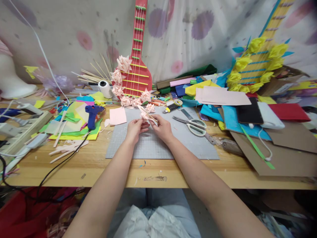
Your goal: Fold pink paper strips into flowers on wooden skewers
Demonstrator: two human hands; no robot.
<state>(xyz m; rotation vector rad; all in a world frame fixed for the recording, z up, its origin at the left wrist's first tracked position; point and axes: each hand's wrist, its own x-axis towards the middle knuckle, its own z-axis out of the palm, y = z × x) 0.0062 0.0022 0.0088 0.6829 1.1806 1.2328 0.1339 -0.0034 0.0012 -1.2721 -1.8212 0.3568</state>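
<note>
Over the grey cutting mat [158, 145], my left hand [135, 130] is closed around a pale pink paper piece [144, 115], folded like petals. My right hand [162, 128] pinches a thin wooden stick [149, 114] that lies against this paper. The fingertips of both hands nearly meet. Just beyond them leans a red paper guitar [141, 76] with strings, edged by pink paper flowers [118, 76]. A flat pink paper square [118, 116] rests left of my left hand. To the right of my right hand lie scissors [195, 127] and a yellow utility knife [169, 107].
On the left are a blue glue gun [91, 116] with a black cord, coloured paper scraps [71, 120] and a power strip [29, 132]. The right side holds piled paper, a black phone [249, 110], cardboard [277, 158] and a yellow paper guitar [257, 67].
</note>
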